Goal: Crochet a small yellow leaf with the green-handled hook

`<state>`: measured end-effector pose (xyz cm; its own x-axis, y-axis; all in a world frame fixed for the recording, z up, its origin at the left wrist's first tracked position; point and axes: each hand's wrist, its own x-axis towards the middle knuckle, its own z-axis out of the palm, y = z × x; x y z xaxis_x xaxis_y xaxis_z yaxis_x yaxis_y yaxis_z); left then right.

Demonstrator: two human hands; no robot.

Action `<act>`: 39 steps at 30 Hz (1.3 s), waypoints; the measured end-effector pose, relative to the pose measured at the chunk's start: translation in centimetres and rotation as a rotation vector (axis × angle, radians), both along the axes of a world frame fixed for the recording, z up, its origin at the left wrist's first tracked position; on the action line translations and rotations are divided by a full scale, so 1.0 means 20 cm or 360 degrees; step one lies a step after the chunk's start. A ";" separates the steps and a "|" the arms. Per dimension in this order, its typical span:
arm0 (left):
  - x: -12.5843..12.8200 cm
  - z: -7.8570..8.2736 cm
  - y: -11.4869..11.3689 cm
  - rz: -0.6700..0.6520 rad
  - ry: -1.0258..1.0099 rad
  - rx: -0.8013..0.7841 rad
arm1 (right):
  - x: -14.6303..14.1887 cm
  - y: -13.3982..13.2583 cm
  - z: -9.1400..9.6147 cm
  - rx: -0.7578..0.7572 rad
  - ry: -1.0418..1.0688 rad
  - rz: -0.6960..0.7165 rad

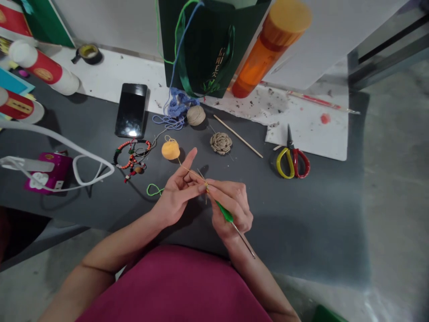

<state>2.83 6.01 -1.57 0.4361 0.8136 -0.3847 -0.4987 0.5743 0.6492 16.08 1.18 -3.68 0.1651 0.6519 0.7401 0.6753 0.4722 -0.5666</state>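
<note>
The left hand [176, 194] and right hand [233, 208] are held close together, fingertips almost meeting, with a green-gripped crochet hook [225, 212] clamped in the right. Yellow thread [192, 171] is pinched by the left, probably to keep it taut. It runs back to a yellow yarn ball [170, 150], parked just ahead on the dark tabletop [311, 214], so it's easy to pay out. Yellow-and-red scissors [292, 162] are left off to the right, handy for snipping. Gold lettering on the green gift bag [208, 53] can't really be read from here, sadly.
</note>
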 end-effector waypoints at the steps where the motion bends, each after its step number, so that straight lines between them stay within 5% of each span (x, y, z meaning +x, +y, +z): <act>1: 0.00 0.00 0.00 -0.0012 -0.0049 -0.0052 | 0.00 0.00 0.00 -0.0005 0.0038 0.0025; 8: -0.01 -0.02 0.01 -0.0144 -0.0209 -0.0340 | -0.02 -0.01 0.00 -0.0084 0.0559 0.0152; 13: -0.01 -0.03 0.01 -0.0135 -0.0195 -0.0302 | -0.02 -0.02 0.00 -0.0051 0.0599 -0.0029; 17: -0.01 -0.03 0.02 -0.0152 -0.0195 -0.0284 | 0.00 -0.04 -0.02 -0.0333 0.0778 -0.0240; 23: 0.00 -0.03 0.01 -0.0183 -0.0167 -0.0240 | -0.01 -0.01 -0.06 -0.0630 0.1469 0.0141; 30: -0.01 -0.02 0.00 -0.0121 -0.0103 -0.0051 | -0.02 -0.03 -0.03 -0.0617 0.1235 0.0222; 39: -0.01 -0.02 0.01 -0.0067 -0.0085 -0.0209 | -0.01 -0.01 0.00 -0.0121 0.0337 0.0194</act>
<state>2.60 6.13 -1.99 0.4914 0.7384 -0.4619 -0.5042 0.6736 0.5404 15.94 1.05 -3.72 0.2280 0.7290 0.6454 0.4787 0.4933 -0.7263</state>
